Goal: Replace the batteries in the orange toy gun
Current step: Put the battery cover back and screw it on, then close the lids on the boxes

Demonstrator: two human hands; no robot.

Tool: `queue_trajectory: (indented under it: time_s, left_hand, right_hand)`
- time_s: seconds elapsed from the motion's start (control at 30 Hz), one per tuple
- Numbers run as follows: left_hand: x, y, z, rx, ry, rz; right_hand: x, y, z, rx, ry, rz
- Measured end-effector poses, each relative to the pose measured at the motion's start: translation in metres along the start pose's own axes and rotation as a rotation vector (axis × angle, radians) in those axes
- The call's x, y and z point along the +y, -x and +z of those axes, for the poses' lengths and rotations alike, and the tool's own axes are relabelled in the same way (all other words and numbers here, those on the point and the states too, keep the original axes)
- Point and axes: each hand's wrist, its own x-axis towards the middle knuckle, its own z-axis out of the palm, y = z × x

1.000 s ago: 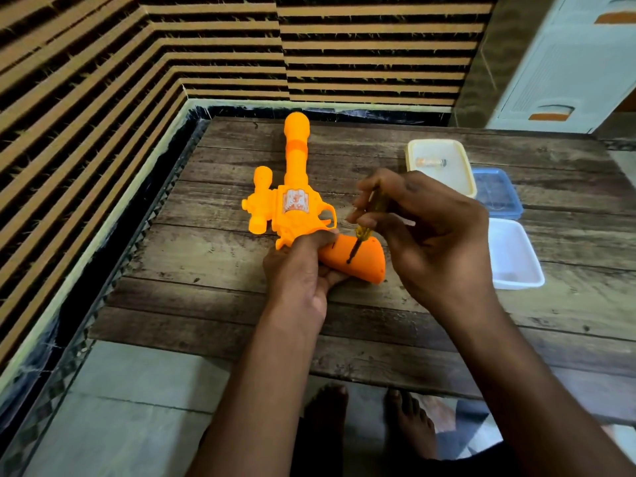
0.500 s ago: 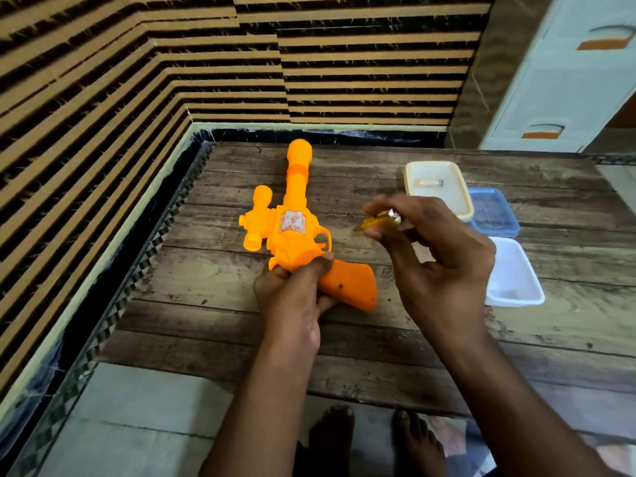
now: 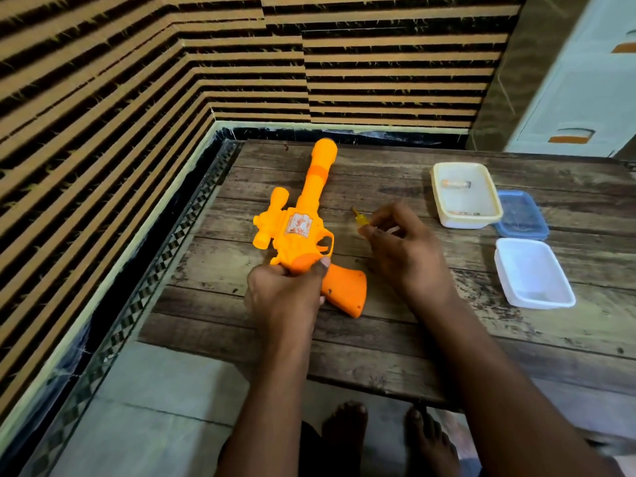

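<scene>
The orange toy gun [image 3: 303, 232] lies flat on its side on the wooden worktop [image 3: 395, 325], its long barrel pointing away toward the striped wall [image 3: 137, 98] and its grip angled back toward the person and to the right. The left hand [image 3: 285, 294] is closed around the rear of the gun's body where the grip begins, thumb pressed on the rounded orange side, pinning the toy to the boards. A small hole shows on the side of the grip, just right of that hand. The right hand [image 3: 399, 246] hovers just right of the trigger guard, apart from the gun, with its fingers pinched on a small yellow-handled screwdriver [image 3: 359, 217], whose end pokes out up and left past the fingertips. Farther right on the worktop sit three plastic containers: a cream tub [image 3: 490, 210] holding small cylindrical objects that look like batteries, a blue lid or tray [image 3: 523, 218] touching its right side, and a white tub [image 3: 537, 273] nearer the person, just below the blue one. Bare feet [image 3: 389, 438] show below the worktop's near edge on the tiled floor [image 3: 155, 407].
</scene>
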Motion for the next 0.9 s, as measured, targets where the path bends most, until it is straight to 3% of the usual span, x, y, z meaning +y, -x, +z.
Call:
queue_trajectory:
  time_s: [0.1,0.23,0.5,0.77,0.9]
  left_hand:
    - [-0.003,-0.002,-0.001,0.021,-0.035,0.015]
    - [-0.006,-0.003,-0.001,0.065,-0.070,0.029]
    - [0.003,0.002,-0.001,0.099,-0.138,0.166]
    - [0.010,0.009,0.011,0.020,-0.011,0.419]
    - [0.011,0.025,0.034,-0.121,0.066,0.531]
  right_hand:
    - [0.000,0.001,0.004,-0.096,-0.060,0.113]
    - [-0.001,0.001,0.009,-0.212,-0.032,0.042]
    - [-0.001,-0.003,0.010,-0.239,-0.077,0.076]
    - [-0.010,-0.001,-0.030,-0.005,-0.107,0.201]
    - [-0.010,0.008,-0.061,0.118,-0.070,0.291]
